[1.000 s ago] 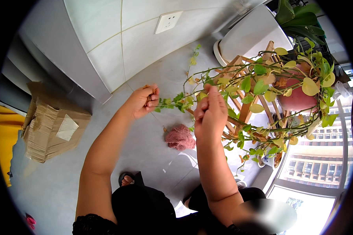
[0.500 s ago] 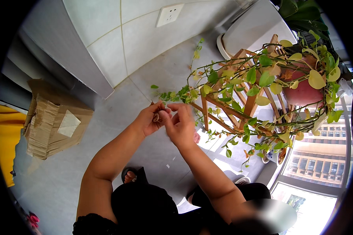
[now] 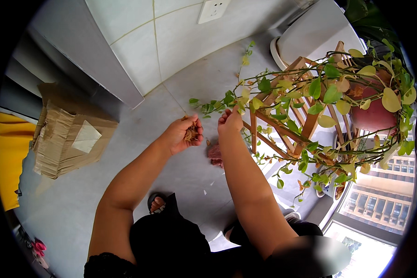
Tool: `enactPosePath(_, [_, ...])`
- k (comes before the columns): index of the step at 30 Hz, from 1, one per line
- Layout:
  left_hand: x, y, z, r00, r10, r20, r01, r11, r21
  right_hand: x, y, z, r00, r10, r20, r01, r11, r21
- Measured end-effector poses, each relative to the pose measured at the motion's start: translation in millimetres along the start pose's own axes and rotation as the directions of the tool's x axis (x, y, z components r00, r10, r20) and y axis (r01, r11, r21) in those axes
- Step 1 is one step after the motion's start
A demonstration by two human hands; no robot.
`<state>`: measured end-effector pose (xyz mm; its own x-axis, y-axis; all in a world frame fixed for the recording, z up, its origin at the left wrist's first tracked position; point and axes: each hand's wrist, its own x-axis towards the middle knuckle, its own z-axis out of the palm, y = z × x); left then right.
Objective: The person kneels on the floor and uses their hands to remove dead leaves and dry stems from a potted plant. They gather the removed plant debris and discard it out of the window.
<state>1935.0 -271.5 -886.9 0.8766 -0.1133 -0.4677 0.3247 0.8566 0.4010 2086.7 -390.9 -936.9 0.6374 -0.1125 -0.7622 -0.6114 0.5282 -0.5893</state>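
Dry brown leaves (image 3: 190, 133) fill my left hand (image 3: 180, 136), whose fingers curl around them. To its right, my right hand (image 3: 230, 122) has its fingers bent together beside the trailing vine (image 3: 268, 99); whatever they pinch is hidden. The vine has green and yellowing leaves and hangs from a reddish pot (image 3: 373, 109) over a wooden slatted stand (image 3: 306, 127). On the floor below my hands lies a crumpled pinkish-red thing (image 3: 215, 153), partly covered by my right forearm.
A worn cardboard box (image 3: 74, 134) stands at the left by yellow cloth (image 3: 14, 157). A white bin-like container (image 3: 312, 34) is behind the plant stand, near the tiled wall (image 3: 180, 41) with a socket (image 3: 213, 10). At the right is a bright window (image 3: 380, 185).
My hands have moved apart. My right hand has shifted right and up toward the vine, while my left hand keeps the dry leaves, now more visible. The view has shifted slightly.
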Motion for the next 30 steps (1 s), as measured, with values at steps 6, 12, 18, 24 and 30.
enactPosePath(6, [-2.2, -1.9, 0.3, 1.0, -0.019, -0.025, 0.021, 0.997, 0.068, -14.5, -5.4, 10.2, 0.978, 0.005, -0.208, -0.015, 0.999, -0.049])
enactPosePath(12, [-0.4, -3.0, 4.0, 0.998, -0.054, -0.014, 0.055, 0.993, 0.107, 23.0, -8.3, -5.0, 0.993, 0.108, 0.041, -0.113, 0.982, 0.149])
enactPosePath(18, [-1.9, -3.3, -0.3, 0.997, -0.074, -0.029, 0.076, 0.991, 0.11, 29.9, -19.2, -5.8, 0.885, 0.32, 0.338, -0.407, 0.884, 0.229])
enactPosePath(24, [-3.8, -3.1, 0.0, 0.996, -0.074, -0.048, 0.079, 0.991, 0.107, 36.6, -19.9, -9.5, 0.884, 0.302, 0.356, -0.4, 0.883, 0.244])
enactPosePath(30, [-2.6, -3.1, -5.5, 0.997, -0.038, -0.06, 0.044, 0.993, 0.106, 14.5, 3.5, -37.8, 0.96, 0.258, 0.113, -0.275, 0.942, 0.191])
